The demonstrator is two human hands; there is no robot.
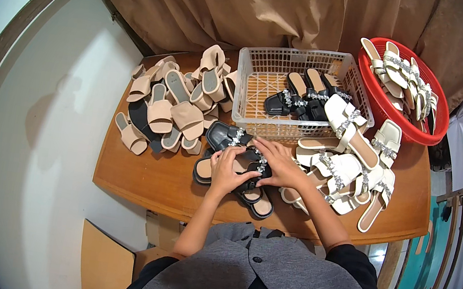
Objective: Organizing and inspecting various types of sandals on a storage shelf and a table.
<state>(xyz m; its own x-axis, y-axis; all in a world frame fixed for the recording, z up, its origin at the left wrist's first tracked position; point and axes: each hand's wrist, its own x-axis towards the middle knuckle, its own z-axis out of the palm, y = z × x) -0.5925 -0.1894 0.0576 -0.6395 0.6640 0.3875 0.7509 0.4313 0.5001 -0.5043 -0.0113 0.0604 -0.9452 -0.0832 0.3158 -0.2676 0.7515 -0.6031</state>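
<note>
Sandals on a wooden table. Near the middle of the near edge, the left hand and right hand lie on a pile of black sandals with jewelled straps, partly hiding it. Fingers are spread and curved, thumbs turned inward; whether they pinch cannot be told. Beige sandals crowd the left edge. A plastic crate holding more black pairs stands between the pile and the far edge; white sandals heap against its near right corner. A red basket occupies the far right corner.
</note>
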